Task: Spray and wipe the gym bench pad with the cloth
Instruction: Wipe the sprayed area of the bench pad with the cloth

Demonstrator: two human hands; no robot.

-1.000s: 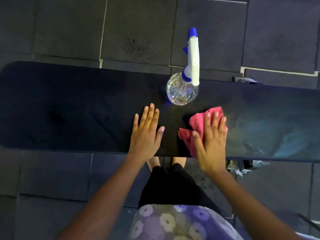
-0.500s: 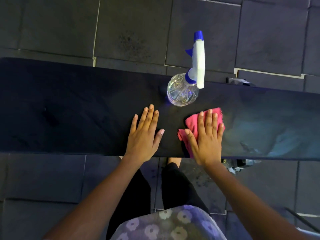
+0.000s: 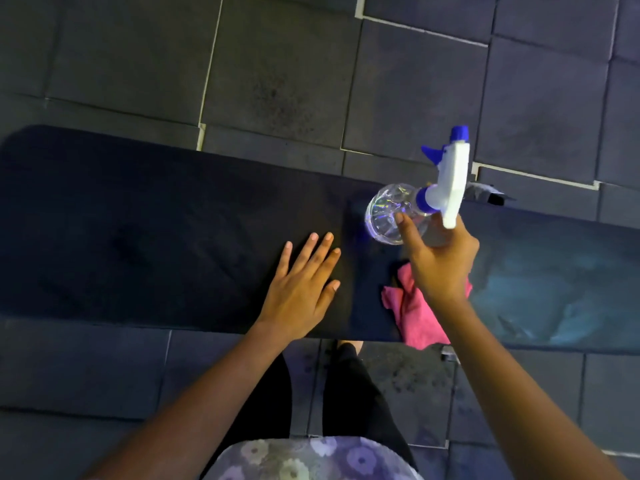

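A long black bench pad (image 3: 138, 237) runs across the view over a dark tiled floor. My left hand (image 3: 301, 282) rests flat on it with straight fingers, near the front edge. A clear spray bottle (image 3: 388, 213) with a white and blue trigger head stands on the pad's far side. My right hand (image 3: 440, 258) grips its right side: the thumb lies across the clear body, and the other fingers are hidden under the trigger head. The pink cloth (image 3: 415, 313) lies crumpled on the pad below my right wrist, its corner hanging over the front edge.
The pad's right part (image 3: 540, 292) shows a pale wet sheen. A dark metal part of the bench frame (image 3: 485, 194) sticks out behind the bottle. My legs (image 3: 346, 393) stand close against the pad's front edge. Dark floor tiles surround the bench.
My right hand has left the pink cloth and moved up to the spray bottle, taking hold of it. The cloth stays on the pad. My left hand has not shifted.
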